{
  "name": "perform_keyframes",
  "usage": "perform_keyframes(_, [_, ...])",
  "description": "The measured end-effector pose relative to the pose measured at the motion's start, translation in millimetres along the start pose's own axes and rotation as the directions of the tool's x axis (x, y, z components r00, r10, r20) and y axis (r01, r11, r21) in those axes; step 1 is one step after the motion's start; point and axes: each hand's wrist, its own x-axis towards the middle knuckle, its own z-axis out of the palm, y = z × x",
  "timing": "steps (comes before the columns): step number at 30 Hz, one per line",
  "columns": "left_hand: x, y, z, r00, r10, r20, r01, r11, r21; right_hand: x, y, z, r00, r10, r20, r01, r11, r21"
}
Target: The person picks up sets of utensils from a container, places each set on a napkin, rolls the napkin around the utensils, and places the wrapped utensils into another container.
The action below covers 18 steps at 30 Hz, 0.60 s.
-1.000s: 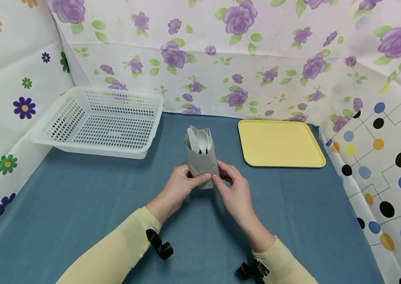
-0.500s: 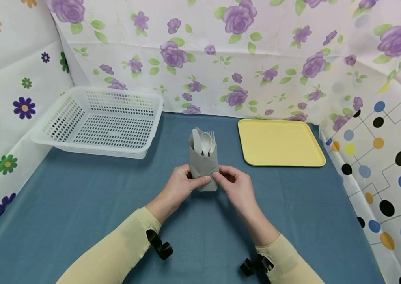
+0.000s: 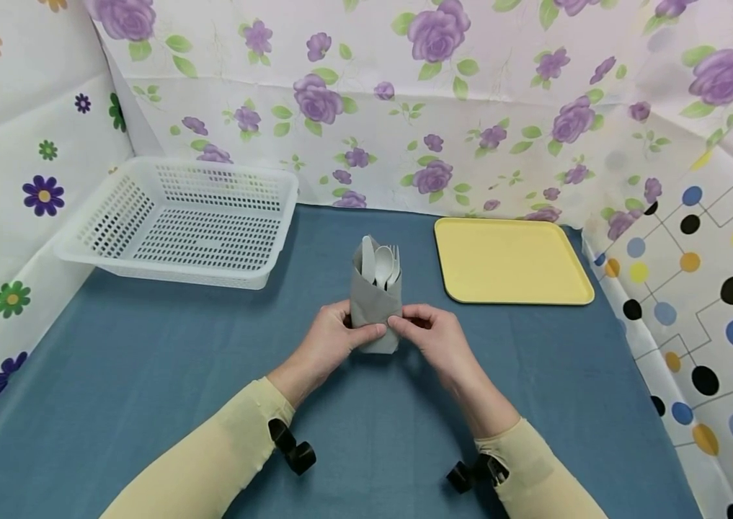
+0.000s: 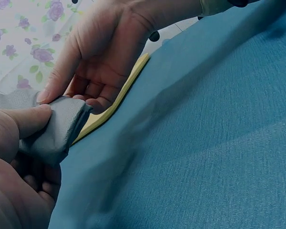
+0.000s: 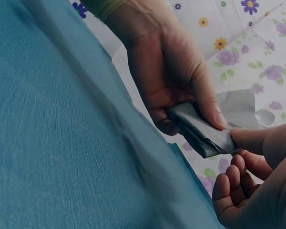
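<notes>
A grey folded napkin (image 3: 375, 301) stands tilted up in the middle of the head view. Out of its top pocket stick a pale knife (image 3: 367, 258), a spoon (image 3: 383, 267) and a fork (image 3: 396, 261). My left hand (image 3: 323, 340) pinches the napkin's lower left side, thumb across the front. From the other side my right hand (image 3: 442, 344) pinches its right edge, thumb tip close to the left thumb. Both wrist views show the napkin's bottom end held above the blue cloth; the fingers behind it are partly hidden.
At the back left of the blue tablecloth (image 3: 210, 404) is a white perforated plastic basket (image 3: 200, 234). A yellow rectangular tray (image 3: 514, 261) lies at the back right. Flower- and dot-patterned sheets (image 3: 366, 94) enclose the table's back and sides.
The napkin with its cutlery has shifted slightly right and toward me, becoming more upright. My right forearm has swung a little outward to the right; both hands keep their hold.
</notes>
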Motion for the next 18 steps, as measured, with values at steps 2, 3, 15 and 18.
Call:
perform_keyframes(2, [0.6,-0.5,0.4,1.0,-0.007,-0.003,0.007,1.0,-0.01,0.6,-0.4,-0.5,1.0,0.0,0.006,0.0,1.0,-0.013])
perform_keyframes(3, [0.8,-0.5,0.6,1.0,-0.011,-0.004,0.011,1.0,-0.016,0.6,-1.0,-0.5,1.0,-0.002,0.009,0.002,1.0,-0.017])
perform_keyframes(15, [0.8,1.5,3.8,0.998,-0.028,-0.063,0.025,0.999,-0.044,-2.6,-2.9,3.0,0.998,-0.053,0.017,0.054,0.995,-0.089])
perform_keyframes(18, [0.4,1.6,3.6,0.998,-0.023,-0.065,0.021,0.999,-0.041,-3.5,-2.5,3.7,0.998,-0.059,0.012,0.06,0.993,-0.098])
